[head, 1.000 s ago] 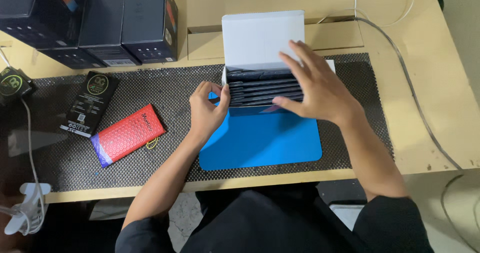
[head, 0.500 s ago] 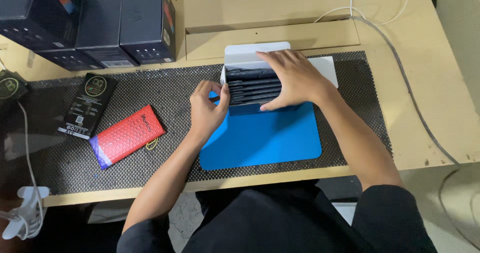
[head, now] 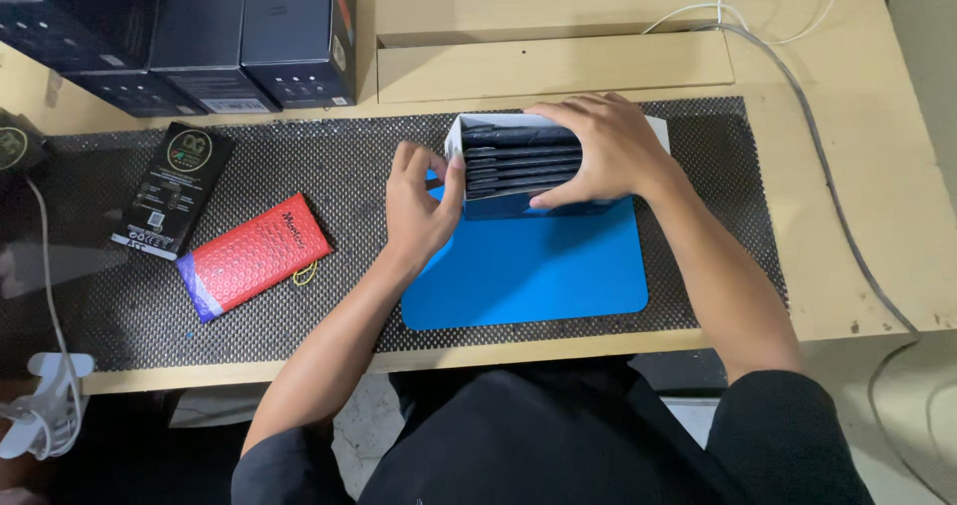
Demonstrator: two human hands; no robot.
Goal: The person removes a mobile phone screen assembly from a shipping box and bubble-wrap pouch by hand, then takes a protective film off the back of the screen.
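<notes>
I see a white box (head: 503, 161) just above frame centre, sitting at the top edge of the blue mat (head: 528, 266). It's open toward me, with a row of dark flat packs (head: 518, 161) standing on edge inside.

My right hand (head: 598, 151) lies over the box's right half, palm down, fingers curled across the top and thumb along the front lower edge. It grips the box from that side. My left hand (head: 424, 201) is flat against the box's left end, fingers together and pointing up-frame, thumb touching the end wall. It presses there and isn't pinching anything.

The blue mat rests on a black mesh liner (head: 349, 166) that covers the middle band of the wooden surface (head: 877, 166).

Left of centre, a red padded pouch (head: 254, 256) lies tilted on the liner, with a small yellow loop by its right corner. A black flat packet (head: 174, 201) is just up-left of it, well apart from both hands.

Dark cartons (head: 199, 31) are stacked at the upper left. A grey cable (head: 827, 166) runs down the right side, and a white clip (head: 45, 405) sits at the lower left.
</notes>
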